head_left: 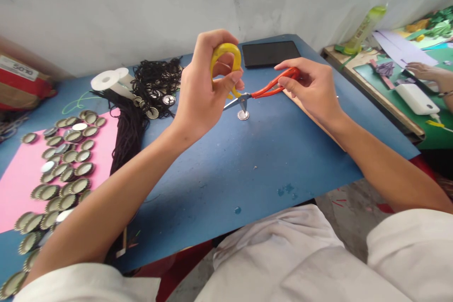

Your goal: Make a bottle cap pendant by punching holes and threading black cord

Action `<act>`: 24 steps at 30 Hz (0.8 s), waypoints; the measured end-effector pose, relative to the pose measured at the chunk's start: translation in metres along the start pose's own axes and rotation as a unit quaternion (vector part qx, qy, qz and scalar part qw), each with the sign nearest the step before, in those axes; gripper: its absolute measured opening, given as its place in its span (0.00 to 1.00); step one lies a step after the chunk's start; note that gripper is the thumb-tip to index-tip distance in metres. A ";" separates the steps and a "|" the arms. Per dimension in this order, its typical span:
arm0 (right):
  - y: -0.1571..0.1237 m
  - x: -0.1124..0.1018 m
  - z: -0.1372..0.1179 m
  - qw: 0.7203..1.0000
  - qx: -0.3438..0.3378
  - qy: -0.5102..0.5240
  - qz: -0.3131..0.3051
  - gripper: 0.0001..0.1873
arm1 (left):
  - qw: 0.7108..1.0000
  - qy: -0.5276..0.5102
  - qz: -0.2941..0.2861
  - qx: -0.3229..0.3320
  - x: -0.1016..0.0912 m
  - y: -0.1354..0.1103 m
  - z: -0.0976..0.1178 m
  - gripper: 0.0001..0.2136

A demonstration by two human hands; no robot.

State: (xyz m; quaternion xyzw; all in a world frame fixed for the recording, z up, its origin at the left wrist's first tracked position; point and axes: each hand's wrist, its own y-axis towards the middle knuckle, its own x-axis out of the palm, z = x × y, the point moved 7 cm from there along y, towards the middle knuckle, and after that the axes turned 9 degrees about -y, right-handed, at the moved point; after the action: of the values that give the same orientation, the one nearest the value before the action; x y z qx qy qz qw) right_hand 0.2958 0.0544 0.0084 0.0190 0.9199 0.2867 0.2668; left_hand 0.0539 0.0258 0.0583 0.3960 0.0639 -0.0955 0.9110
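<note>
My left hand (pixel 203 87) is closed around the yellow handle (pixel 226 52) of a pair of scissors, held above the blue table (pixel 247 170). My right hand (pixel 313 87) pinches the orange-red handle (pixel 278 82) of the same scissors, fingers closed on it. The short metal blades (pixel 240 101) point down at a single bottle cap (pixel 243 115) lying on the table just below them. The handles are spread wide apart.
Many bottle caps (pixel 67 160) lie on a pink sheet (pixel 21 174) at the left. Black cord (pixel 155 80) and a white spool (pixel 106 80) sit behind. A dark tablet (pixel 269 53) lies at the back. Another person's hand (pixel 424 73) works at a green table on the right.
</note>
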 end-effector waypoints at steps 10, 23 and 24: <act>-0.001 0.001 0.000 1.000 0.007 0.002 -0.005 0.14 | 1.000 0.015 -0.001 0.001 0.001 -0.001 0.000 0.13; -0.001 0.001 0.000 1.000 0.003 0.010 -0.002 0.16 | 1.000 0.014 0.000 -0.011 0.001 0.000 0.001 0.13; 0.000 0.001 0.000 1.000 0.000 0.014 -0.001 0.15 | 1.000 0.011 0.000 -0.008 0.001 0.000 0.001 0.12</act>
State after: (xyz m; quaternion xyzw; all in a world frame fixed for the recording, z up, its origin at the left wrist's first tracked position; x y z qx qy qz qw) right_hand 0.2952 0.0543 0.0075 0.0141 0.9236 0.2864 0.2545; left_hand 0.0545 0.0248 0.0585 0.3897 0.0746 -0.0905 0.9134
